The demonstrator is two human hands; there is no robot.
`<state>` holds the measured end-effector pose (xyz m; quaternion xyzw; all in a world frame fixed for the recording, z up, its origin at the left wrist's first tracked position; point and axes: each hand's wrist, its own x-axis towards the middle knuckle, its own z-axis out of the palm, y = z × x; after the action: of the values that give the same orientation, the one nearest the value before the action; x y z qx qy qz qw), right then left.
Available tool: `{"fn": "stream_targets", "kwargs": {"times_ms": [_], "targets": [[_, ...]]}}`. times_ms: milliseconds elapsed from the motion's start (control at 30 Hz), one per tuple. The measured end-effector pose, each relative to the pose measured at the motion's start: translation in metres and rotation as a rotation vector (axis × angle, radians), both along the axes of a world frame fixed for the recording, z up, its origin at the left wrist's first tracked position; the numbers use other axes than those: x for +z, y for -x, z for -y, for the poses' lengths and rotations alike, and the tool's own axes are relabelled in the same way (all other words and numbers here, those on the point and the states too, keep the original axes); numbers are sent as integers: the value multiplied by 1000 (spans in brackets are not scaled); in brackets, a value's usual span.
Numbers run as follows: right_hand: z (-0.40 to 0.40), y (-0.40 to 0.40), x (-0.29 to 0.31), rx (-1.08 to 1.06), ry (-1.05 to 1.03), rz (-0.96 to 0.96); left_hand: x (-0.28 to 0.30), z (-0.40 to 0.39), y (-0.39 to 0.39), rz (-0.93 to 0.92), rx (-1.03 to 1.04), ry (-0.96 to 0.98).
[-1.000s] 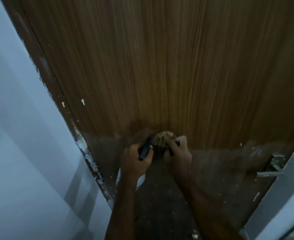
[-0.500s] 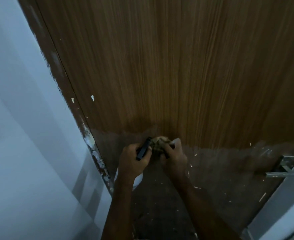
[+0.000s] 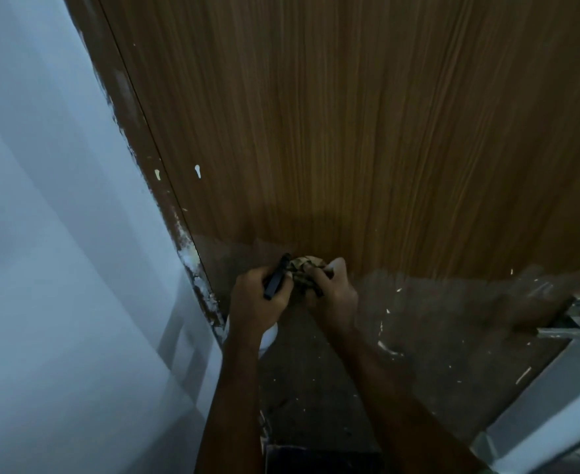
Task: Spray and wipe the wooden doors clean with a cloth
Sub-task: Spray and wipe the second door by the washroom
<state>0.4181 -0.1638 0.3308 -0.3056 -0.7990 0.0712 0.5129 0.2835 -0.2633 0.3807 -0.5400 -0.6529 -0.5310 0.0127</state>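
Note:
The wooden door (image 3: 350, 131) fills the head view, with brown grain above and a duller, dusty band with white specks (image 3: 435, 336) below. My left hand (image 3: 256, 306) grips a spray bottle by its black trigger head (image 3: 276, 280); the bottle's white body (image 3: 270, 335) shows under the wrist. My right hand (image 3: 334, 297) holds a bunched tan cloth (image 3: 304, 270) right against the sprayer's nozzle. Both hands meet close in front of the door at the upper edge of the dull band.
A dark door frame with chipped white paint (image 3: 192, 268) runs down the left, beside a pale wall (image 3: 59, 268). A metal door handle (image 3: 567, 331) sticks out at the right edge. A pale frame (image 3: 555, 415) crosses the lower right corner.
Both hands have stayed together at the cloth and sprayer, shifting slightly. The view has drifted, so the door's left edge now sits further right in the picture.

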Motion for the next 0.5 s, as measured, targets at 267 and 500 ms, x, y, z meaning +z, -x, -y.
{"fn": "stream_targets", "kwargs": {"times_ms": [267, 500], "targets": [[-10, 28, 66, -31, -81, -306, -5, 6, 20, 46, -38, 38], [13, 28, -8, 122, -13, -65, -13, 13, 33, 88, -9, 69]]}}
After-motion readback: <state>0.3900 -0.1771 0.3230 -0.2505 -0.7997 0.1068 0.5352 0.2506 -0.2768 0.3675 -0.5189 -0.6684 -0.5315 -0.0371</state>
